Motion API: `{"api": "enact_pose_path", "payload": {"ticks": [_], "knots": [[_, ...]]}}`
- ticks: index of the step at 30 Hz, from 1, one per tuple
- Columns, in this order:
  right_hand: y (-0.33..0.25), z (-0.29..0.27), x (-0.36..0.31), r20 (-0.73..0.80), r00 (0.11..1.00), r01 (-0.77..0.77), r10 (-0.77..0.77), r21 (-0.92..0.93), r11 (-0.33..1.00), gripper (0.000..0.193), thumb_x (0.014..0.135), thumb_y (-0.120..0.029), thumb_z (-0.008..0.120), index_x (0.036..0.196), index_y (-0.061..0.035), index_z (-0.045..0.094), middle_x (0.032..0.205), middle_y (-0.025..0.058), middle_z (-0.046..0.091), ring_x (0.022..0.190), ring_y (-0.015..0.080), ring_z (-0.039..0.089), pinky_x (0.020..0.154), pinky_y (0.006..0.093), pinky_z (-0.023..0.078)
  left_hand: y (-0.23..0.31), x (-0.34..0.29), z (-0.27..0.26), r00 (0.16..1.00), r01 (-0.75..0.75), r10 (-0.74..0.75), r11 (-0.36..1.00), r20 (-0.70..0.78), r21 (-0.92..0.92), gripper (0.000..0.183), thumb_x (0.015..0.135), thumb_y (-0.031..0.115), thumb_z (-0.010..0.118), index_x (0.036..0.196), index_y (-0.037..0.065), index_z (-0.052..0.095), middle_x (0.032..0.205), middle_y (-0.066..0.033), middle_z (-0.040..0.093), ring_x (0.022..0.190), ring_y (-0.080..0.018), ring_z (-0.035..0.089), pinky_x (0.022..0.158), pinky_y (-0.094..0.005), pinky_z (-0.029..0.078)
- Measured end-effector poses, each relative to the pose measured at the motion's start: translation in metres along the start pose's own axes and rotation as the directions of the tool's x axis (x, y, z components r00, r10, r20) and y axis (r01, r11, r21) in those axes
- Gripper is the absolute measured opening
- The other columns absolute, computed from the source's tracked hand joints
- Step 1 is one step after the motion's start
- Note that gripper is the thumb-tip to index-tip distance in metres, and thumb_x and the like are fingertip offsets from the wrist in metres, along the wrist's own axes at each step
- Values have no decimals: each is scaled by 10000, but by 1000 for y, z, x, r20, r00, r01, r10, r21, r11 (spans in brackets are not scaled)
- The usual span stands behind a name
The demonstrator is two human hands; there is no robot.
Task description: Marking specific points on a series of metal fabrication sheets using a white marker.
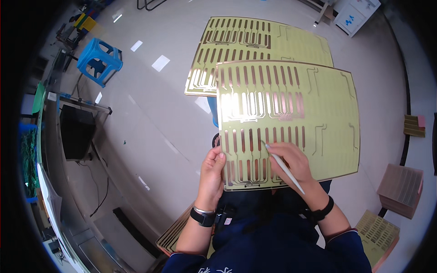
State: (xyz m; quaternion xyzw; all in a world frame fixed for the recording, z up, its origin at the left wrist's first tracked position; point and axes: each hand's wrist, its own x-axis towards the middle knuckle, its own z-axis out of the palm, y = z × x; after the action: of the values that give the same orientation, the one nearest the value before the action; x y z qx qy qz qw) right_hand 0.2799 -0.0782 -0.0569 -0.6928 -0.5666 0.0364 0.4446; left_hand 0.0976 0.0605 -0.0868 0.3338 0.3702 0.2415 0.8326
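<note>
A large yellow-green circuit board panel [334, 107] with copper traces lies tilted over my lap. My left hand [213, 170] pinches its left edge, thumb on the top face. In my right hand [293, 161] is a slim white pen-shaped tool [287, 173], its tip down by the copper strips near the panel's lower middle. The tip is too small to tell whether it touches. Beyond this panel, a similar circuit board panel [239, 32] rests partly hidden underneath its far edge, above a blue support that shows only a little.
A blue plastic stool [100, 61] stands at the far left. On the right are a stack of boards [400, 189] and another patterned panel pile [375, 234]. More panels [175, 234] lean low at my left. A workbench [68, 200] runs along the left; a white cabinet [357, 16] stands far right.
</note>
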Motion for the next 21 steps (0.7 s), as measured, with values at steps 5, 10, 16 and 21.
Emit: {"api": "enact_pose_path", "payload": {"ticks": [5, 10, 16, 21], "knots": [[12, 8, 4, 7, 999, 33, -33, -5, 999, 315, 750, 3, 748, 1050, -52, 669, 1021, 106, 701, 911, 289, 683, 823, 369, 549, -5, -4, 10, 995, -72, 75, 996, -59, 51, 213, 1044, 147, 507, 1194, 10, 570, 1120, -80, 665, 1002, -123, 627, 917, -288, 503], [10, 8, 4, 16, 999, 29, -29, -23, 999, 322, 736, 7, 748, 1043, -52, 670, 1012, 102, 704, 908, 288, 681, 822, 365, 548, -13, -3, 7, 991, -105, 109, 993, -84, 55, 202, 1046, 146, 504, 1181, 16, 580, 1110, -57, 663, 982, -90, 614, 906, -265, 490], [11, 8, 4, 9, 1000, 22, -22, -12, 1000, 313, 731, 10, 746, 1027, -48, 660, 1014, 104, 706, 912, 291, 681, 828, 368, 550, -13, -2, 7, 990, -115, 117, 993, -82, 35, 200, 1047, 152, 506, 1180, 22, 582, 1123, -52, 662, 1005, -89, 603, 910, -260, 478], [12, 9, 3, 8, 1000, 26, -26, -13, 1000, 316, 734, 13, 742, 1031, -44, 652, 1025, 101, 704, 927, 291, 680, 831, 369, 552, -14, -3, 6, 988, -113, 118, 992, -97, 48, 200, 1044, 154, 513, 1181, 24, 582, 1118, -49, 664, 1014, -89, 599, 915, -258, 469]]}}
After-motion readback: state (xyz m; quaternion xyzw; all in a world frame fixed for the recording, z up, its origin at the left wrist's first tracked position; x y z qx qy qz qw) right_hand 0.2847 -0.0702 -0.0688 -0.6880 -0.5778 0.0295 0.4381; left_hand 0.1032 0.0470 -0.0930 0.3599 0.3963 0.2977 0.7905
